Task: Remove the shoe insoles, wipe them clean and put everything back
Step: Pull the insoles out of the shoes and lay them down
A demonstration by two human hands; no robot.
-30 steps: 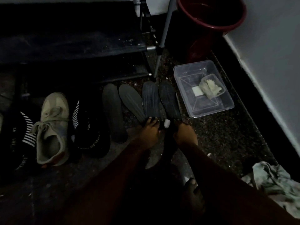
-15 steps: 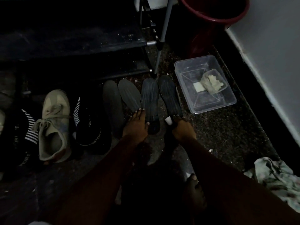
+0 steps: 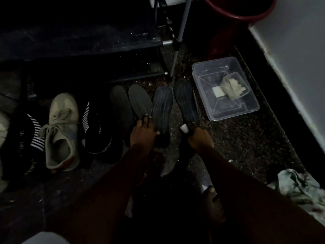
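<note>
Four dark insoles lie side by side on the speckled floor. My left hand (image 3: 143, 132) rests on the heel end of the second, grey insole (image 3: 139, 100), fingertips touching it and thumb spread over the ribbed third insole (image 3: 161, 110). My right hand (image 3: 199, 137) grips the heel of the rightmost insole (image 3: 185, 101); a small white thing (image 3: 184, 128) shows at its fingers. The leftmost insole (image 3: 121, 104) lies untouched. A beige sneaker (image 3: 61, 131) stands between two black striped shoes (image 3: 100, 136), (image 3: 22, 143) at the left.
A clear plastic tub (image 3: 226, 110) holding a pale cloth (image 3: 232, 87) sits right of the insoles. A dark shoe rack (image 3: 88, 41) stands behind, a red bucket (image 3: 246, 9) beyond it. A wall runs along the right; crumpled fabric (image 3: 302, 187) lies at the lower right.
My left hand has moved left, from the heel of the ribbed third insole to the heel of the grey second one. My right hand has stayed on the rightmost insole.
</note>
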